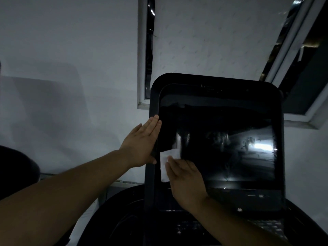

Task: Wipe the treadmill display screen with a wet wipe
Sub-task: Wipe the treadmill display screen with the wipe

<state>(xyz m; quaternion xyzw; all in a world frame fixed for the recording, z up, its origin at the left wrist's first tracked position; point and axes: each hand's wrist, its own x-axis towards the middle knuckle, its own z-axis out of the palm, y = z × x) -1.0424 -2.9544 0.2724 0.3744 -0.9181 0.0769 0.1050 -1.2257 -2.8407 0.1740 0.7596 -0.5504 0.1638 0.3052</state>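
Observation:
The treadmill display screen (pixel 221 139) is a large black glossy panel in a dark rounded frame, right of centre. A white wet wipe (pixel 166 160) lies flat against the screen's lower left corner. My right hand (pixel 186 176) presses on the wipe with straight fingers and covers its right part. My left hand (pixel 142 144) rests flat against the frame's left edge, fingers straight and pointing up, thumb at the frame's front.
A white wall fills the left and top. A window frame (pixel 142 68) stands behind the display, and an open window (pixel 301 77) is at the right. The dark treadmill console (pixel 133 219) lies below the screen.

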